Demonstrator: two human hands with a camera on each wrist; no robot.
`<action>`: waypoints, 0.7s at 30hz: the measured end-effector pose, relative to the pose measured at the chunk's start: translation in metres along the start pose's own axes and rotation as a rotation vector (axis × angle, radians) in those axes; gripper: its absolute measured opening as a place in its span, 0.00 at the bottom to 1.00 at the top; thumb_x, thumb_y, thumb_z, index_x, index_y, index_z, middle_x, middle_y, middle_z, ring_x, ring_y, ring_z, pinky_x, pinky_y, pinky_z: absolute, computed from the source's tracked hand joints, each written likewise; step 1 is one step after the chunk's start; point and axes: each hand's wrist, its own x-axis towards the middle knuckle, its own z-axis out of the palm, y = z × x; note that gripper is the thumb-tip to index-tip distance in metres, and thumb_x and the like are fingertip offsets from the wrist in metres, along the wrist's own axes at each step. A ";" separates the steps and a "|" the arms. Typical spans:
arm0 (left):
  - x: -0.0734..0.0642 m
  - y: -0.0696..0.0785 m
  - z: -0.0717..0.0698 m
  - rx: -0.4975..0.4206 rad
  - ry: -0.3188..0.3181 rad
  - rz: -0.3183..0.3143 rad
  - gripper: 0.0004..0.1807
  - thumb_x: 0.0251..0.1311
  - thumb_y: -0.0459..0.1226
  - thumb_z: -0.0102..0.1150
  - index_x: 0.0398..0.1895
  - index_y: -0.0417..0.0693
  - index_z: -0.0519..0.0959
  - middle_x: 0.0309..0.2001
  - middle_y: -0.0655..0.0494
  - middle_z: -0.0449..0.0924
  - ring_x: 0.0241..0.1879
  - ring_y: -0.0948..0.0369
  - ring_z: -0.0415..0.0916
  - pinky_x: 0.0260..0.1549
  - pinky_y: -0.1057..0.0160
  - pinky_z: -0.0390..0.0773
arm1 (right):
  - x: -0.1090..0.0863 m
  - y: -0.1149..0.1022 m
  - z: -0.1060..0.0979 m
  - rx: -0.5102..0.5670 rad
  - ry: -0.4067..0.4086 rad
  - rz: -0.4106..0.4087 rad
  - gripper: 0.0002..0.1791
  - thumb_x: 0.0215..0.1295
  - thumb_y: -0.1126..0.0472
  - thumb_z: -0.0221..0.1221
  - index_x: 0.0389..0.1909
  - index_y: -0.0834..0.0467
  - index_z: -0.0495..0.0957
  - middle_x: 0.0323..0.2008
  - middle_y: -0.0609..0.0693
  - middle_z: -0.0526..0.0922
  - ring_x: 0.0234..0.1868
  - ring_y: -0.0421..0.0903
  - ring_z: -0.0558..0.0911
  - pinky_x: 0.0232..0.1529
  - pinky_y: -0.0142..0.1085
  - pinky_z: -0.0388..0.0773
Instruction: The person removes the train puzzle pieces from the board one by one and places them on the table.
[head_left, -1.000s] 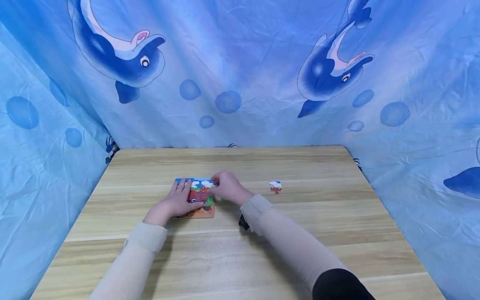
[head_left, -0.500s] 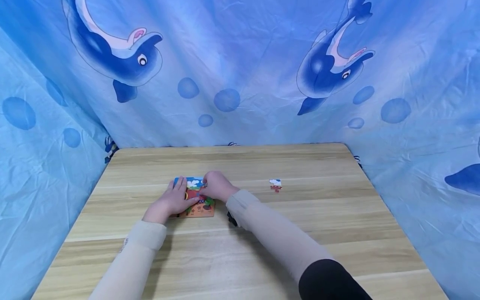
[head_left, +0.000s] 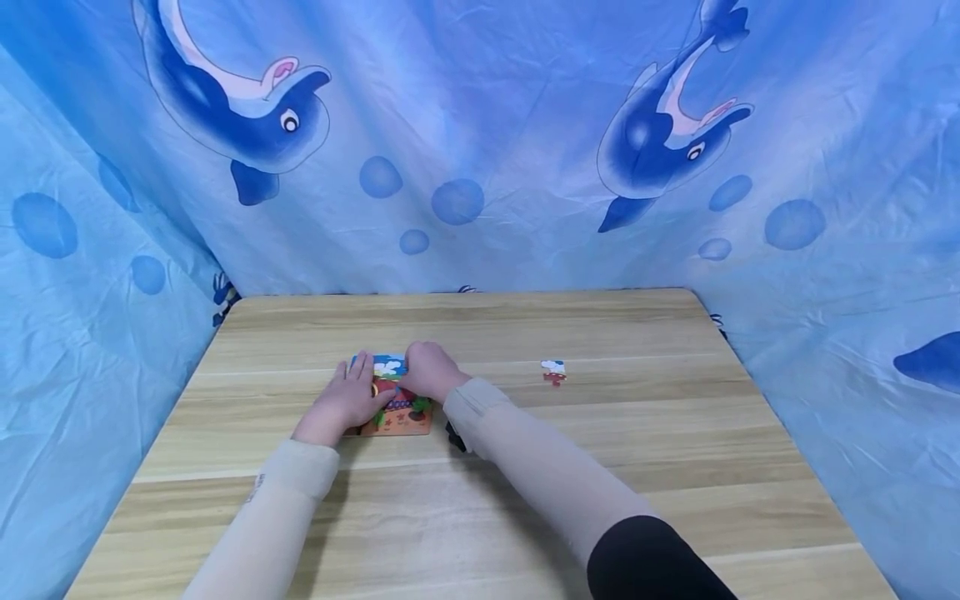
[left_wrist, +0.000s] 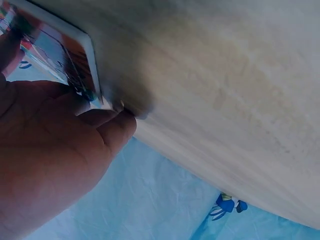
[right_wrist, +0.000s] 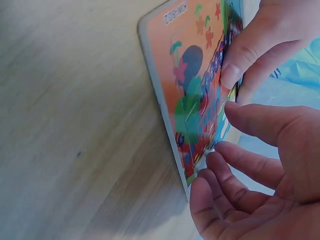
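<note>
A colourful jigsaw puzzle board (head_left: pixel 401 423), with blue sky, white clouds and an orange lower part, lies left of the table's middle. My left hand (head_left: pixel 347 398) rests over its left side with fingers stretched towards the far edge; the thumb touches the picture. At the upper right part of the board, my right hand (head_left: pixel 432 371) is bent down. In the right wrist view, its thumb (right_wrist: pixel 250 117) and index finger (right_wrist: pixel 250 160) pinch a puzzle piece (right_wrist: pixel 223 131) at the picture surface. The other fingers curl at the board's edge, and much of the piece is hidden.
A loose group of puzzle pieces (head_left: pixel 554 372), white, blue and red, lies to the right of the hands. The wood-grain table (head_left: pixel 637 467) is bounded by a blue dolphin-print curtain (head_left: pixel 510 125) at the back and sides.
My right hand has moved left from the board's right edge onto its upper right part, then nearly stopped. The left hand stays on the board, and the loose group to the right is unmoved.
</note>
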 end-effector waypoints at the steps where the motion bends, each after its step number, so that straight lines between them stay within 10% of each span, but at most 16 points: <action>1: 0.000 0.000 -0.001 -0.010 -0.002 -0.011 0.48 0.77 0.55 0.46 0.78 0.25 0.40 0.78 0.27 0.35 0.75 0.30 0.32 0.72 0.39 0.40 | 0.001 0.000 0.000 0.010 -0.001 0.000 0.10 0.64 0.55 0.71 0.29 0.55 0.83 0.25 0.42 0.81 0.26 0.38 0.78 0.31 0.29 0.76; 21: 0.026 -0.036 0.024 -0.066 -0.016 -0.071 0.66 0.59 0.79 0.35 0.81 0.36 0.33 0.80 0.37 0.29 0.73 0.27 0.22 0.68 0.30 0.37 | 0.005 0.004 0.002 0.098 0.024 0.030 0.20 0.70 0.62 0.63 0.17 0.55 0.72 0.13 0.43 0.67 0.14 0.39 0.69 0.19 0.29 0.69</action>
